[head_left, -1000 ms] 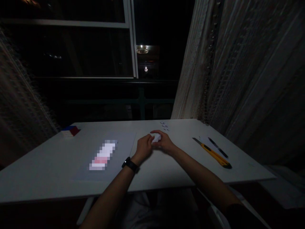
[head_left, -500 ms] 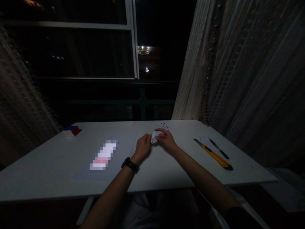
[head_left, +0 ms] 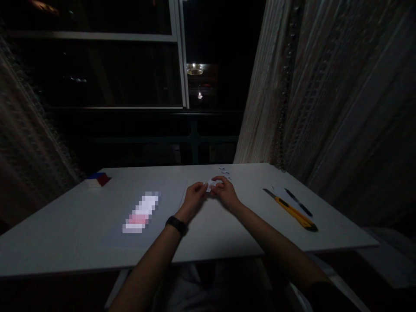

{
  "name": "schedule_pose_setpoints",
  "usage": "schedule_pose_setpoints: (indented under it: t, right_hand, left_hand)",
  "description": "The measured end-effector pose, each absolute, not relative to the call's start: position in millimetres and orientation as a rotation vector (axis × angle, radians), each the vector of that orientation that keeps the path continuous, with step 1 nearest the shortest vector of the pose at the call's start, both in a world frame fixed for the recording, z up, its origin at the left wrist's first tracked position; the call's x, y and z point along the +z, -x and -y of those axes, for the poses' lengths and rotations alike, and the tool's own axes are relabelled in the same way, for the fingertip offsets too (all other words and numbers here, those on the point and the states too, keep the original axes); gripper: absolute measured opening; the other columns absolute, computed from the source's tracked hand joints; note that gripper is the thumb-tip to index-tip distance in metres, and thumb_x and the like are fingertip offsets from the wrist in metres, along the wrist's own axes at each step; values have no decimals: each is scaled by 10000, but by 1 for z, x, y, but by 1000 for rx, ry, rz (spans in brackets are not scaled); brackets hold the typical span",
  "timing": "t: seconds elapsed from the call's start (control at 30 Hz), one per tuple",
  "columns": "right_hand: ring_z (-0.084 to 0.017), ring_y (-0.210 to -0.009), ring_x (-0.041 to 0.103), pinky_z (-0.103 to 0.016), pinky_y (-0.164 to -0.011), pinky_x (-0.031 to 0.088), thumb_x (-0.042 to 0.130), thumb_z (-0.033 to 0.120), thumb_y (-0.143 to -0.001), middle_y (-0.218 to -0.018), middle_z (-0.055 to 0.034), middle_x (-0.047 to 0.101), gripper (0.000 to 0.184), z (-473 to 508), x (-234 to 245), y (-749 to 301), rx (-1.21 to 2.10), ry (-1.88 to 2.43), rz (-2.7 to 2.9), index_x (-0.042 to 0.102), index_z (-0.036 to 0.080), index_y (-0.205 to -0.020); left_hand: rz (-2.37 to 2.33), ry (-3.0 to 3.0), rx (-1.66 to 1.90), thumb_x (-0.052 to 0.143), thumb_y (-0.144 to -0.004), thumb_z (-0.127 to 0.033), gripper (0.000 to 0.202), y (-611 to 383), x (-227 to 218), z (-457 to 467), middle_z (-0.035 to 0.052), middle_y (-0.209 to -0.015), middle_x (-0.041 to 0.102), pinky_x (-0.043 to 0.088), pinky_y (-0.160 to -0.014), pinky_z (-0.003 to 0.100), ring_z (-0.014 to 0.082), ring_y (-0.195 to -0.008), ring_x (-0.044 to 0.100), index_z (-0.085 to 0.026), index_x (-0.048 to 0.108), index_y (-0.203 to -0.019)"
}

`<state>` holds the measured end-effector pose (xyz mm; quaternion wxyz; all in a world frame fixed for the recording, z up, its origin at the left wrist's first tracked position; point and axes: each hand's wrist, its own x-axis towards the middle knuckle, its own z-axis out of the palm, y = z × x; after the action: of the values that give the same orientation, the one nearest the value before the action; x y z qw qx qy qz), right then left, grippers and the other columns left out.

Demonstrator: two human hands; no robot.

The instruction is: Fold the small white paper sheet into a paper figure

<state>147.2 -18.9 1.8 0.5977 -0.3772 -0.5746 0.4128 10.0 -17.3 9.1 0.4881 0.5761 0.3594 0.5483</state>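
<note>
Between my two hands is a small white piece of paper (head_left: 209, 186), held a little above the table. My left hand (head_left: 195, 195), with a dark band on the wrist, pinches its left side. My right hand (head_left: 226, 193) grips the right side between thumb and fingers. The fingers cover much of the paper, so its folds cannot be made out. Just beyond my right hand, several small dark marks or scraps (head_left: 225, 173) show on the white table (head_left: 221, 234).
A yellow box cutter (head_left: 294, 213), blade out, lies at the right beside a dark pen (head_left: 299, 203) on a paper strip (head_left: 280, 192). At the left are a large sheet (head_left: 172, 195), a lit, blurred-out phone-like screen (head_left: 143, 210) and a coloured cube (head_left: 97, 180).
My left fingers have shifted their hold on the paper and now sit slightly higher. The paper has turned a little between my hands. The things on the table stay put.
</note>
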Motion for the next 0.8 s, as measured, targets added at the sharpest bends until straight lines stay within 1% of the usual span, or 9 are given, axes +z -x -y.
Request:
schedule_pose_setpoints:
  t: [0.13, 0.33, 0.43, 0.67, 0.8]
  right_hand:
    - [-107, -480, 530, -208, -466, 384, 673, 295, -595, -524, 67, 552, 325, 18, 2, -147, 979, 858, 1280, 513, 198, -860]
    - [-97, -468, 515, -226, -498, 415, 684, 270, -571, -490, 85, 515, 299, 17, 4, -147, 1036, 838, 1179, 518, 196, -809]
    - [-93, -469, 517, -224, -498, 420, 681, 285, -582, -506, 77, 530, 293, 18, 5, -147, 1031, 838, 1170, 520, 193, -808]
    - [-88, -455, 518, -215, -473, 431, 677, 347, -603, -526, 78, 536, 307, 17, 5, -146, 1060, 823, 1187, 494, 201, -803]
    - [-88, -447, 517, -211, -455, 427, 668, 376, -620, -541, 72, 538, 306, 17, 4, -146, 1052, 830, 1191, 482, 203, -791]
  left_hand:
    - [-852, -1321, 1323, 675, -615, -466, 383, -9, 6, 15, 37, -710, 610, 414, -523, 211, 124, -637, 539, -121, 644, -777]
    - [-822, -1328, 1329, 699, -611, -403, 359, -10, 3, 13, 54, -749, 638, 434, -523, 217, 124, -636, 555, -113, 665, -820]
    - [-808, -1355, 1317, 714, -605, -366, 355, -10, 4, 13, 62, -770, 656, 425, -514, 209, 126, -635, 566, -112, 669, -848]
    - [-833, -1351, 1301, 740, -573, -330, 331, -12, 9, 19, 66, -710, 663, 436, -513, 218, 129, -596, 572, -96, 674, -797]
    - [-833, -1324, 1308, 754, -553, -314, 342, -13, 10, 21, 75, -716, 666, 444, -517, 218, 130, -598, 579, -92, 679, -801]
